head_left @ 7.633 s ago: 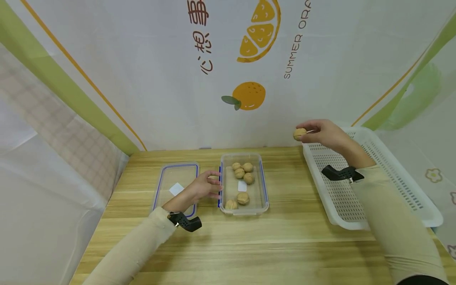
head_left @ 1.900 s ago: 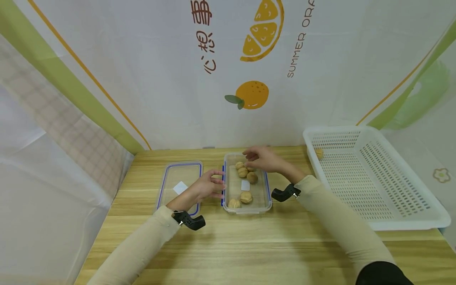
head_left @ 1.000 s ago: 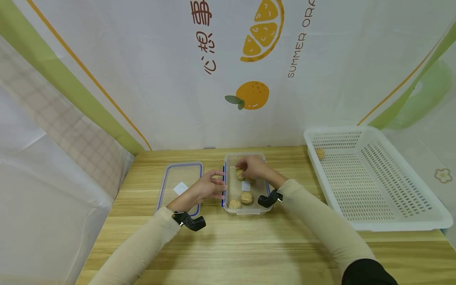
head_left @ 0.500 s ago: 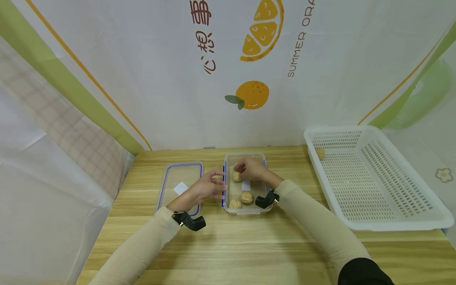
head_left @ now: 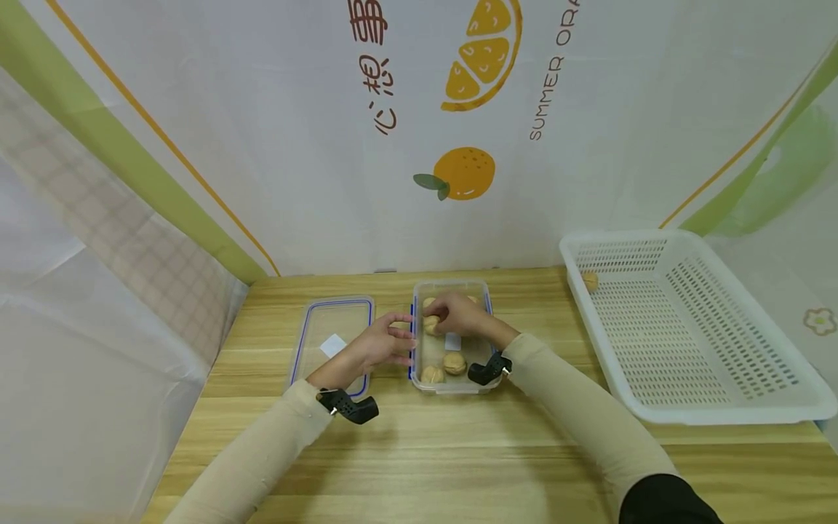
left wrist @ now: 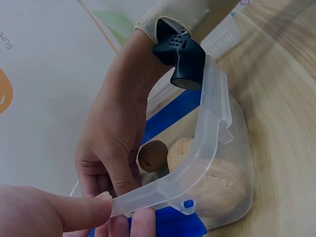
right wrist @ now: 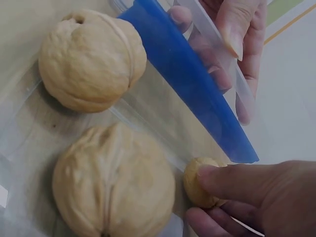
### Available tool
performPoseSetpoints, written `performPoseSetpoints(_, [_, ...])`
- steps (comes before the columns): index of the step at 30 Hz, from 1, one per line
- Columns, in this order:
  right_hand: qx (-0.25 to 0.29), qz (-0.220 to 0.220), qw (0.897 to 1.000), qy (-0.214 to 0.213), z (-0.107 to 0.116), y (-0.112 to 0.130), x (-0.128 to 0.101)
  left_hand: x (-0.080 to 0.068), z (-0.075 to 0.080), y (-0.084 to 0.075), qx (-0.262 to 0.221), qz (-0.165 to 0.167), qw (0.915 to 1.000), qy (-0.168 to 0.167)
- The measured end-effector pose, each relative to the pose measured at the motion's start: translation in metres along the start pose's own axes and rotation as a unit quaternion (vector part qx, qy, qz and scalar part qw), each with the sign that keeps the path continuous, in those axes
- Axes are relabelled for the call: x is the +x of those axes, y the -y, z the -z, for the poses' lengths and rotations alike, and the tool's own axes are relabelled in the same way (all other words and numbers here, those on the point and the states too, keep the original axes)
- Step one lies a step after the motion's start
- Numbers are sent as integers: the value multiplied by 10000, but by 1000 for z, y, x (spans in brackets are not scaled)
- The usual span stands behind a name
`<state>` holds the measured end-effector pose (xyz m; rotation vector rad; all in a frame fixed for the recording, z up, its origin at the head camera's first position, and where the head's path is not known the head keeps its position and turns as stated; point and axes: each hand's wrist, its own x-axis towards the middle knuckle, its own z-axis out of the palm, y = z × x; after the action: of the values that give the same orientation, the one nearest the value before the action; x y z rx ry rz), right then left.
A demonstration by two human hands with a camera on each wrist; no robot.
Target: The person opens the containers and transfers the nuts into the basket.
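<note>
A clear plastic food box (head_left: 452,389) with blue clips holds several walnuts. My left hand (head_left: 380,342) pinches its left rim, thumb on top and fingertips (left wrist: 143,222) outside by the blue clip. Inside the box's far half, my right hand (head_left: 461,314) pinches a walnut (right wrist: 195,180) between thumb and fingers, close to the left wall. The hand covers part of the other walnuts at that end. Two walnuts, a cracked-looking one (head_left: 455,363) and a paler one (head_left: 432,375), lie at the near end.
Left of the box lies its clear lid (head_left: 327,316) with a blue seal, partly under the left wrist. A white perforated basket (head_left: 592,349) stands at the right with one walnut (head_left: 591,282) in its far left corner. A printed curtain hangs behind the table (head_left: 419,466).
Earlier my right hand held a walnut by the basket, where one now lies. It came to the box, grasped another walnut and shifted it left. My left hand stays at the rim.
</note>
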<state>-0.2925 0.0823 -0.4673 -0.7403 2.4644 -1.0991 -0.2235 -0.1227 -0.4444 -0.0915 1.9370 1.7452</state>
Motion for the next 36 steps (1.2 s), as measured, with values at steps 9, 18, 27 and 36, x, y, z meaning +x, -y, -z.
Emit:
performPoseSetpoints(9, [96,-125,9999,-25,2,1,-1,-1,0,-2,-16,13,10000,-2])
performPoseSetpoints(18, [192,-209,9995,-167,9,5,-3,-1,0,-2,-21,34,10000,1])
performPoseSetpoints(27, [463,-128,9988,-126,20,14,-6,-2,0,-3,-20,74,10000,-7])
performPoseSetpoints(36, [625,69,9979,-139,35,21,-13,-2,1,0,-28,18,10000,46])
